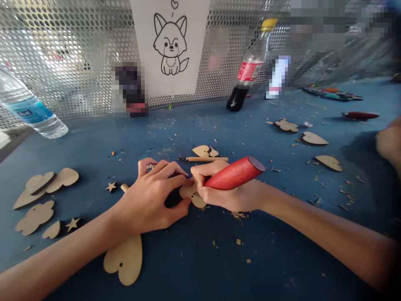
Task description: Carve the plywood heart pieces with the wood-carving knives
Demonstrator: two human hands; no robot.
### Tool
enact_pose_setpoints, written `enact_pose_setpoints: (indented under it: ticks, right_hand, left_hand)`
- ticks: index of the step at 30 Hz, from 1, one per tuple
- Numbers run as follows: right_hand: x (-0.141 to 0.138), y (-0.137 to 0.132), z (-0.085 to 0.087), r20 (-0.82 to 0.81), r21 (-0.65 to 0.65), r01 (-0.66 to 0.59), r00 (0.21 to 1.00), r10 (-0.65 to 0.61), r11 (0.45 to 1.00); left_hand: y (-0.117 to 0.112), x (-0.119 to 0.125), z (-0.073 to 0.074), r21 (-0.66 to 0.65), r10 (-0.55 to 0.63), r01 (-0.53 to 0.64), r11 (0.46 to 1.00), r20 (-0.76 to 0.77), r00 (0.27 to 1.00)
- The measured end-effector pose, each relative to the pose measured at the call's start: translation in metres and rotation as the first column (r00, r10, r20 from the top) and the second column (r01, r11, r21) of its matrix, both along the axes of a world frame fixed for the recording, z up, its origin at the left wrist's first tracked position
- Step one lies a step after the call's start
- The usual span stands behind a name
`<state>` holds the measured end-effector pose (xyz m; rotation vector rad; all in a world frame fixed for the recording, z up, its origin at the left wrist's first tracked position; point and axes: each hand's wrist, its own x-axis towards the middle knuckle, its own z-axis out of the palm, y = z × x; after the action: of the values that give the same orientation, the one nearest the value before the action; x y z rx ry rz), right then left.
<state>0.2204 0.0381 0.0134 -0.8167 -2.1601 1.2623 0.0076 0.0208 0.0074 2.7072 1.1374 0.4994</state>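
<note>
My right hand [230,196] is closed around a carving tool with a thick red wooden handle [234,172]; its working end is hidden behind my fingers. Under it lies a small light wooden cutout [198,200] with rounded lobes and a hole. The thumb and fingertips of my left hand [153,194] pinch that piece from the left, against the blue table. Just beyond both hands are a small wooden heart [200,151] and a thin wooden stick with a dark tip [206,159]. A larger wooden heart [125,261] sits partly beneath my left wrist.
Wooden hearts [64,179], a cloud-like cutout [36,217] and stars [73,224] lie at left. Further cutouts [328,162] and shavings spread to the right, near another person's hand [390,142]. A water bottle [34,108] and cola bottle [247,75] lean by the perforated metal panel.
</note>
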Motion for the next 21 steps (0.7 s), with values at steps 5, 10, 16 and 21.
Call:
enact_pose_setpoints:
  ticks: [5, 10, 16, 21]
  right_hand:
    - [-0.0012, -0.0009, 0.0007, -0.017, -0.032, 0.006, 1.000, -0.007, 0.999]
    - [-0.0009, -0.0013, 0.0005, -0.020, -0.066, 0.002, 1.000, -0.004, 0.998]
    - [0.0000, -0.0007, 0.0003, -0.016, -0.060, -0.012, 1.000, 0.011, 0.998]
    - [0.0015, 0.0001, -0.0009, -0.010, -0.064, -0.020, 1.000, 0.019, 0.998]
  left_hand:
    - [0.0000, -0.0002, 0.0004, -0.003, 0.001, -0.001, 1.000, 0.002, 1.000]
    - [-0.0020, -0.0006, 0.0028, -0.013, 0.009, -0.009, 1.000, -0.008, 1.000]
    - [-0.0023, -0.0005, 0.0041, -0.006, 0.008, -0.008, 1.000, 0.000, 1.000]
    - [-0.0026, -0.0010, 0.0034, -0.007, 0.003, -0.003, 1.000, 0.009, 1.000]
